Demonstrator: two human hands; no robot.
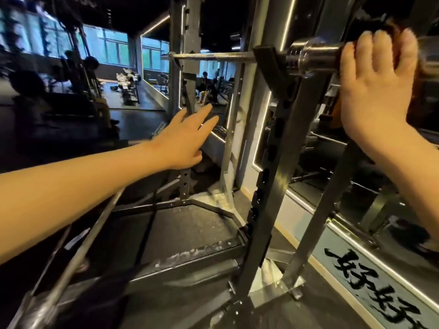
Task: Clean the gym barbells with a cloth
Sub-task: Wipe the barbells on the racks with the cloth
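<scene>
A steel barbell [213, 55] lies across the hooks of a dark squat rack [282, 162] at the upper right. Its thick chrome sleeve [318, 58] sticks out to the right of the hook. My right hand [377, 84] lies over the sleeve's outer part, fingers wrapped over the top, and holds a brown cloth [397, 26] against the metal. Most of the cloth is hidden under the hand. My left hand [187, 136] reaches forward in the air with its fingers spread, holding nothing and touching nothing.
A second bar [78, 248] runs diagonally at the lower left, near my left forearm. Rack base rails [180, 257] cross the black floor below. A mirrored wall [356, 186] stands right behind the rack. People sit far back in the gym [206, 89].
</scene>
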